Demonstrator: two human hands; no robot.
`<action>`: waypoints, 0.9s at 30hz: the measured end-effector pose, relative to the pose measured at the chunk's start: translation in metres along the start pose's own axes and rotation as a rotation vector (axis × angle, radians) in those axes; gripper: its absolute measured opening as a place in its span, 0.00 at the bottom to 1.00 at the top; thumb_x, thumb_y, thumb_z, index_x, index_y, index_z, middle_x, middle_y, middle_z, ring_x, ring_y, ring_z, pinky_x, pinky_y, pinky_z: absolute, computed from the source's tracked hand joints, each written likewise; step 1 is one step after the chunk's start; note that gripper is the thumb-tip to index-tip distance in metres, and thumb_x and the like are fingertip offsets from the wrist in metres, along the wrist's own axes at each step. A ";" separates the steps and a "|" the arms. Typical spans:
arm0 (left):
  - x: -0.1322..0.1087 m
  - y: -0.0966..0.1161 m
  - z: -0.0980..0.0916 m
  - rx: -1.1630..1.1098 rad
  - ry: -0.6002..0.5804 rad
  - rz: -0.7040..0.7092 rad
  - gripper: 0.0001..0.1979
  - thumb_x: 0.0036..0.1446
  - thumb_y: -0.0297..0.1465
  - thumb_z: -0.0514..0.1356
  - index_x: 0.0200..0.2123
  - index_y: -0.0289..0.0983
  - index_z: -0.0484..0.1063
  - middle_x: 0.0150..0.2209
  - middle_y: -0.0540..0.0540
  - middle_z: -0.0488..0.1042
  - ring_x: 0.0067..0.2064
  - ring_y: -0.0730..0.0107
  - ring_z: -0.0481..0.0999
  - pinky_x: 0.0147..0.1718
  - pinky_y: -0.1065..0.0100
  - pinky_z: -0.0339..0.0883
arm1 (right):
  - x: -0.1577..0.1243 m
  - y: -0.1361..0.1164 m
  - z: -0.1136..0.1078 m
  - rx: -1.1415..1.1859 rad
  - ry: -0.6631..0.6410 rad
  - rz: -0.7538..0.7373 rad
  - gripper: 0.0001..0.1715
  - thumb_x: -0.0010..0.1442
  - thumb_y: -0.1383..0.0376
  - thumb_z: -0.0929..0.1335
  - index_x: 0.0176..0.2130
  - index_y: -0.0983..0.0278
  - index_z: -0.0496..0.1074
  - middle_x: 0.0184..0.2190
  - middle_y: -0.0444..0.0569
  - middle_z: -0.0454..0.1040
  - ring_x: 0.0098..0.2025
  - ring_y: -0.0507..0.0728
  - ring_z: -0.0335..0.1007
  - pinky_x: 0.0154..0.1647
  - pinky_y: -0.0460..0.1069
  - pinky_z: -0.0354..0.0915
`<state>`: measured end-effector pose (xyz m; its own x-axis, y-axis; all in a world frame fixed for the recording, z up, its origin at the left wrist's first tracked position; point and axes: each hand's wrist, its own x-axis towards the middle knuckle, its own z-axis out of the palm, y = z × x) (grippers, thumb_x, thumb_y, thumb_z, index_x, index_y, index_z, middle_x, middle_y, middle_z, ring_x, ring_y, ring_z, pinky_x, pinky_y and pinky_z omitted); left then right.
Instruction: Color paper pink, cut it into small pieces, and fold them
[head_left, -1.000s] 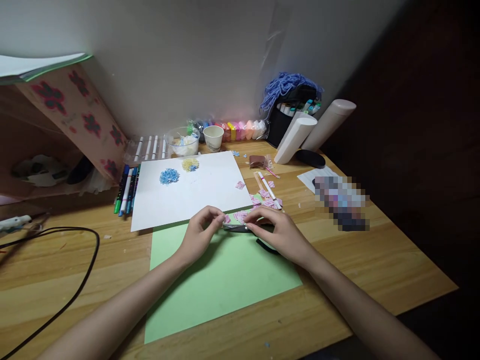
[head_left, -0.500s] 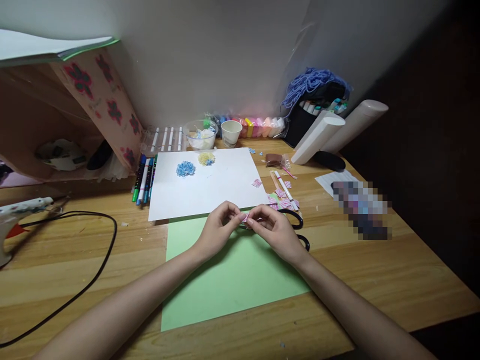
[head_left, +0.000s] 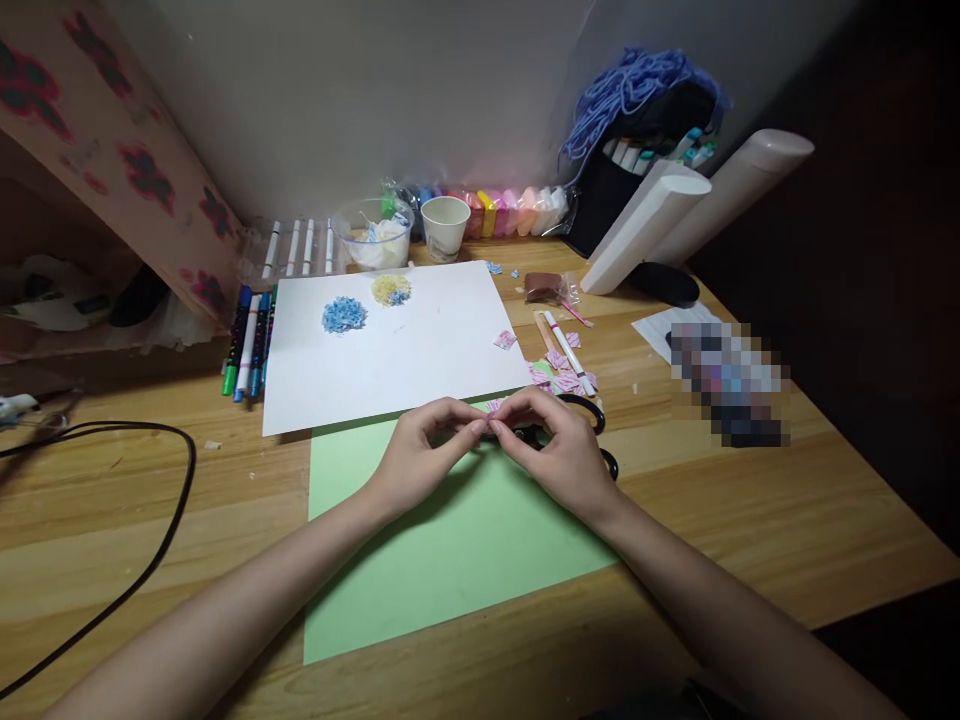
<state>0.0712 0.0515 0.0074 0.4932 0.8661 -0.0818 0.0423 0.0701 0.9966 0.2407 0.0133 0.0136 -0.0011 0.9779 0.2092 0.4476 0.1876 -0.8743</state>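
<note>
My left hand (head_left: 420, 452) and my right hand (head_left: 556, 450) meet fingertip to fingertip over the top edge of a green paper sheet (head_left: 420, 560). Both pinch a small pink-patterned piece of paper (head_left: 493, 406), mostly covered by my fingers. Black-handled scissors (head_left: 613, 464) lie beneath and beside my right hand, their blades largely hidden. More pink paper pieces (head_left: 556, 359) are scattered just beyond it. A white sheet (head_left: 405, 365) overlaps the green one and bears a blue paper cluster (head_left: 344, 314) and a yellow one (head_left: 391, 290); a single pink piece rests at its right side.
Markers (head_left: 250, 345) lie left of the white sheet. Along the wall stand a clear bowl (head_left: 375, 240), a paper cup (head_left: 445, 230) and packs of coloured clay (head_left: 502, 212). White bottles (head_left: 645, 230) lean at the right. A black cable (head_left: 191, 470) loops across the left side.
The camera view has shifted right and down, so the surroundings sit further left and higher. My hands stay together, and the pink piece is now more hidden between my fingers.
</note>
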 end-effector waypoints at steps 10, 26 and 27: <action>0.002 -0.002 0.002 0.020 0.037 0.005 0.06 0.55 0.31 0.63 0.32 0.35 0.78 0.30 0.46 0.80 0.30 0.74 0.76 0.31 0.73 0.69 | 0.000 -0.001 -0.003 -0.076 0.002 -0.098 0.03 0.58 0.70 0.68 0.35 0.63 0.70 0.31 0.44 0.73 0.33 0.50 0.70 0.35 0.46 0.67; -0.002 -0.004 0.004 0.197 0.143 0.189 0.02 0.51 0.27 0.64 0.29 0.33 0.75 0.25 0.47 0.75 0.24 0.77 0.68 0.24 0.73 0.64 | -0.001 0.000 0.001 0.285 -0.112 0.213 0.03 0.56 0.66 0.69 0.31 0.64 0.71 0.29 0.45 0.75 0.33 0.51 0.73 0.37 0.47 0.70; -0.003 -0.004 0.005 0.217 0.148 0.205 0.02 0.50 0.26 0.64 0.29 0.33 0.75 0.25 0.47 0.75 0.24 0.77 0.68 0.24 0.73 0.65 | -0.001 0.001 0.001 0.306 -0.117 0.228 0.03 0.55 0.66 0.70 0.31 0.64 0.71 0.29 0.45 0.75 0.33 0.51 0.72 0.37 0.47 0.70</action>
<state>0.0738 0.0466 0.0035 0.3800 0.9148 0.1369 0.1470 -0.2059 0.9675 0.2401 0.0127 0.0123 -0.0424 0.9983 -0.0412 0.1615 -0.0338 -0.9863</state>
